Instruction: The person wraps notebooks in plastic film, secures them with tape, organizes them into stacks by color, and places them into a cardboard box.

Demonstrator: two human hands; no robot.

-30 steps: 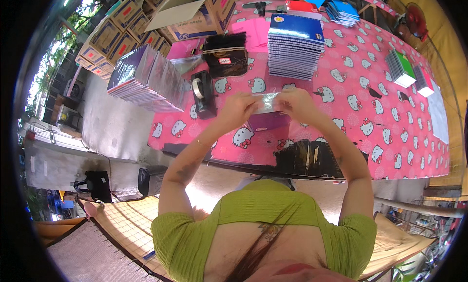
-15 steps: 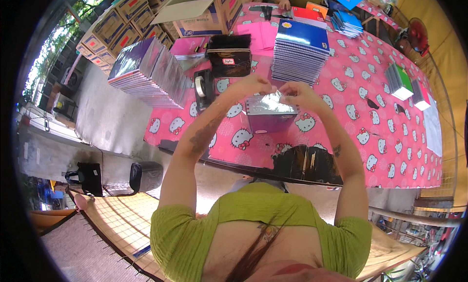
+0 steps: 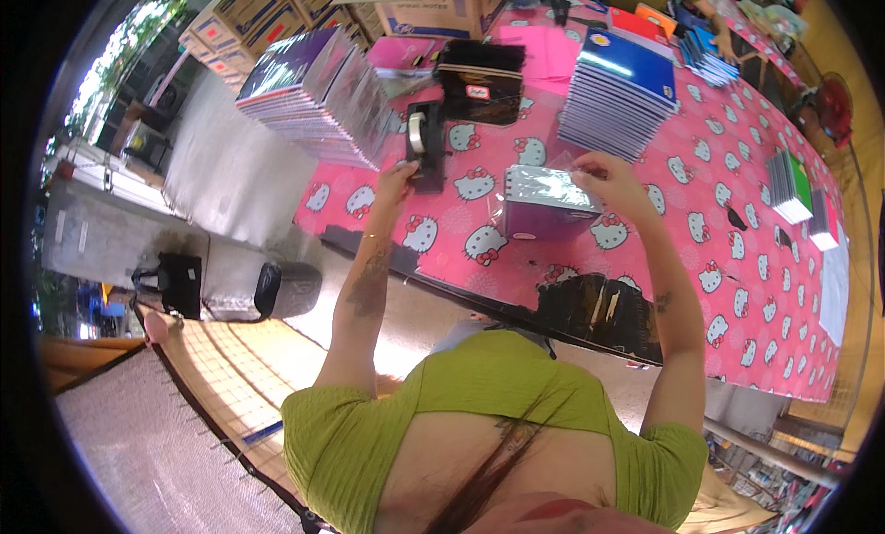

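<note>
A purple spiral notebook stack [image 3: 550, 219] in shiny clear plastic wrap [image 3: 551, 183] lies on the table in front of me. At its right end my right hand [image 3: 616, 185] has its fingers closed on the wrap's edge. Further left, my left hand [image 3: 395, 189] is pinched beside a black tape dispenser [image 3: 427, 170] that carries a pale roll of tape. The fingertips touch or nearly touch the dispenser's side; whatever is between them is too small to make out.
Behind stand a tall blue notebook stack [image 3: 616, 96], dark notebooks [image 3: 481, 84] and, at left, a plastic-wrapped stack [image 3: 309, 96]. Cardboard boxes [image 3: 429, 16] rise at the back. Green notebooks [image 3: 791, 188] sit far right. A co-worker's hand [image 3: 725, 47] reaches blue notebooks [image 3: 708, 62].
My left hand has left the wrapped notebooks and moved left to the tape dispenser. My right hand stays at the wrap's edge. The whole view has shifted, and the co-worker's hand is now at the blue notebooks.
</note>
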